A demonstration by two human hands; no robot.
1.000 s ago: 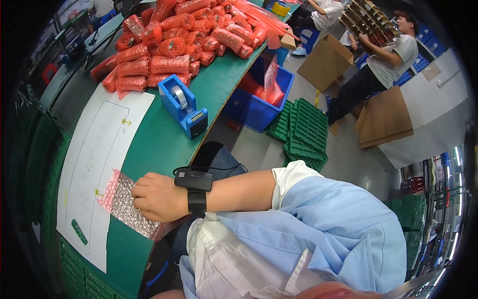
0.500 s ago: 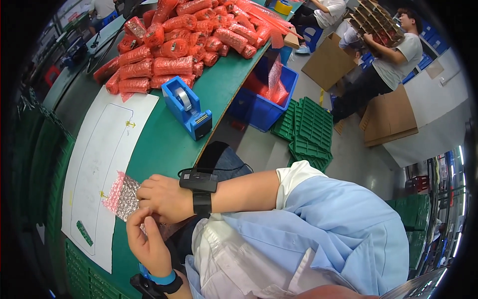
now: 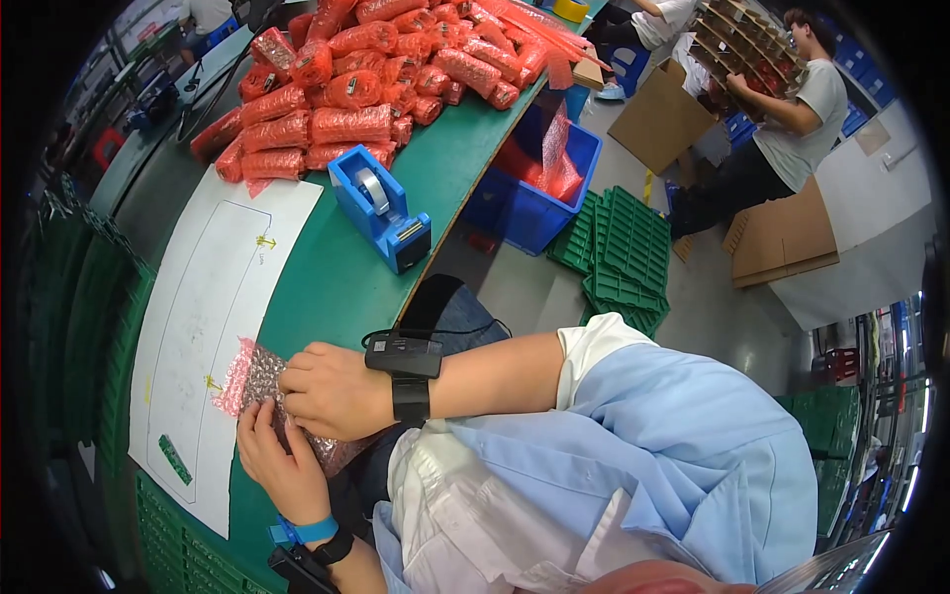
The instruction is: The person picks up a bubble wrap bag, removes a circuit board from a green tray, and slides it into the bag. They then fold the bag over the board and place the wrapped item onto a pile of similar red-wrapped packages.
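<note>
The left hand (image 3: pixel 285 467) has come down since a second ago, so both hands now steady the wrap (image 3: pixel 263 370) on the surface (image 3: pixel 322 277), its pink end at nine o'clock from the right hand (image 3: pixel 341 394). Left fingers lie apart; I cannot tell whether the right ones grip.

The green table (image 3: pixel 322 297) carries a blue tape dispenser (image 3: pixel 386 224), with red wrapped rolls (image 3: pixel 351 124) piled behind it, a white sheet (image 3: pixel 203 297) left, bubble wrap (image 3: pixel 264 370) lower left.

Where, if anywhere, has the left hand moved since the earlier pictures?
Yes: out of view a second ago, the left hand came in, then shifted left toward the white sheet, and is now at the bubble wrap.
</note>
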